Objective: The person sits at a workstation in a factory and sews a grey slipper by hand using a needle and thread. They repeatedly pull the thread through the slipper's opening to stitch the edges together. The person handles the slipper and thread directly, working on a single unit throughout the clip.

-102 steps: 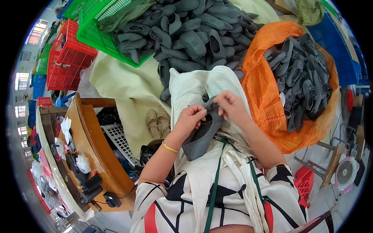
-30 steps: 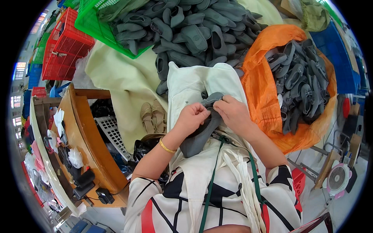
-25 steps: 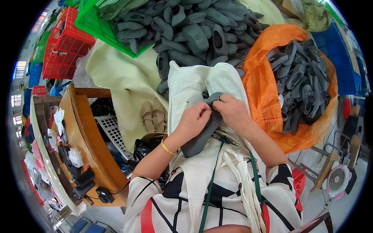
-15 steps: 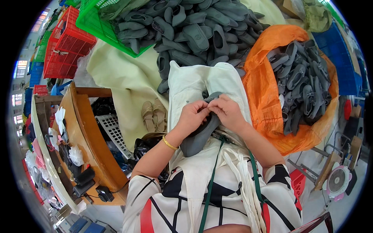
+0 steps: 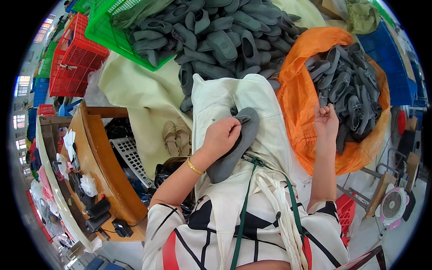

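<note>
A dark grey shoe (image 5: 245, 137) lies slanted across the white apron (image 5: 265, 105) on my lap. My left hand (image 5: 220, 136) grips it at the opening, thumb and fingers closed on its edge. Off to the right, apart from the shoe, my right hand (image 5: 326, 120) is raised in front of the orange sack (image 5: 297, 92), its fingertips pinched together. Whatever sits in that pinch is too small to make out. Similar grey shoes (image 5: 355, 92) fill the sack.
Ahead of my knees a large heap of grey shoes (image 5: 220, 45) lies beside a green crate (image 5: 108, 33) on pale sheeting (image 5: 135, 85). Left stand a wooden desk (image 5: 105, 166) and red crates (image 5: 74, 58). Beige sandals (image 5: 175, 135) rest near my lap. A fan (image 5: 393, 205) stands right.
My right hand has left the shoe and swung out right toward the orange sack, fingers still pinched. My left hand keeps its hold, and more of the shoe now shows.
</note>
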{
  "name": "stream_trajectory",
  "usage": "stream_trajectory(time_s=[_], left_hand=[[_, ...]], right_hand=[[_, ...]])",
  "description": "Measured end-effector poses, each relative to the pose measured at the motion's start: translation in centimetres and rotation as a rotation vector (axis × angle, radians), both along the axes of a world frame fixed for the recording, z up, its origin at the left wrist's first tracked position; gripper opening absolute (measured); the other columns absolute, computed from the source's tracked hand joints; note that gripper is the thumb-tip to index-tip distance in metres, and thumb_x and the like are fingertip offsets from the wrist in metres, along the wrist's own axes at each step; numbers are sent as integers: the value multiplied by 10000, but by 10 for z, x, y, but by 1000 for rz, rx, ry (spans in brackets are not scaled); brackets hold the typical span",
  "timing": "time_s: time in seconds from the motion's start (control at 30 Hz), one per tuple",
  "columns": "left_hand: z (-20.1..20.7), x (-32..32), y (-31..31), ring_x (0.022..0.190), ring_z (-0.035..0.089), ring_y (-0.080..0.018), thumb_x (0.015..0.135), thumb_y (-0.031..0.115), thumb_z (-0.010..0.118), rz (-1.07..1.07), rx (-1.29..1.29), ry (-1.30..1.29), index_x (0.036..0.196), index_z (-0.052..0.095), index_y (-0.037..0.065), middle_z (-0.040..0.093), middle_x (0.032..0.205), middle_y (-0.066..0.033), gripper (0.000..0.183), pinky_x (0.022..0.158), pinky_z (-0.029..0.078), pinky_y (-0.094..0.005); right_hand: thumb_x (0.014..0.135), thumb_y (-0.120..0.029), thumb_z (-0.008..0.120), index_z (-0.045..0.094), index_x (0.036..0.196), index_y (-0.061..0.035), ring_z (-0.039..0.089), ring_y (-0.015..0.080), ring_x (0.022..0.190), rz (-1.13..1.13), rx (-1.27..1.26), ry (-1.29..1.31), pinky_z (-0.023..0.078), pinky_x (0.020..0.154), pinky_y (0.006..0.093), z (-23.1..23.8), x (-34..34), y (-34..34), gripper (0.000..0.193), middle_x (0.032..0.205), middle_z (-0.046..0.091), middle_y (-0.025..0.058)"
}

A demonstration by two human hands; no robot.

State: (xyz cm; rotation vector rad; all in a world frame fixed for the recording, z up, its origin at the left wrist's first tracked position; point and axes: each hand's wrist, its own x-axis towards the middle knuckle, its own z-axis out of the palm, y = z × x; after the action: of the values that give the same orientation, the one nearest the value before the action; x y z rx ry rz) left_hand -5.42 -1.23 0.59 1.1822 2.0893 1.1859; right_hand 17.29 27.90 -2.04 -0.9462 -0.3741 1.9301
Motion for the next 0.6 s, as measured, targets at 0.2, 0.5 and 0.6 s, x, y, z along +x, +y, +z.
stream_trajectory(time_s=[0.2, 0.5, 0.6], left_hand=[[4, -3, 3, 728, 652, -281, 861, 160, 673, -38, -17, 395, 897, 665, 98, 652, 777, -90, 72, 608, 511, -385], [-16, -11, 19, 775, 644, -297, 778, 150, 589, -273, -138, 530, 722, 637, 89, 611, 776, -105, 96, 614, 523, -423], [0, -11, 0, 863, 610, -301, 770, 140, 591, -214, 6, 587, 701, 639, 58, 598, 862, -114, 117, 653, 519, -414]], right_hand=[[987, -89, 563, 549, 933, -18, 500, 142, 644, 6, -20, 3, 515, 979, 399, -5, 6, 2, 90, 711, 517, 22], [948, 32, 546, 517, 1083, 27, 471, 152, 693, 408, 161, 322, 465, 1024, 366, 14, 58, 56, 138, 800, 477, 35], [1007, -37, 515, 491, 1045, 14, 429, 149, 663, 411, 247, 150, 466, 1043, 370, 48, 35, 44, 68, 778, 422, 35]])
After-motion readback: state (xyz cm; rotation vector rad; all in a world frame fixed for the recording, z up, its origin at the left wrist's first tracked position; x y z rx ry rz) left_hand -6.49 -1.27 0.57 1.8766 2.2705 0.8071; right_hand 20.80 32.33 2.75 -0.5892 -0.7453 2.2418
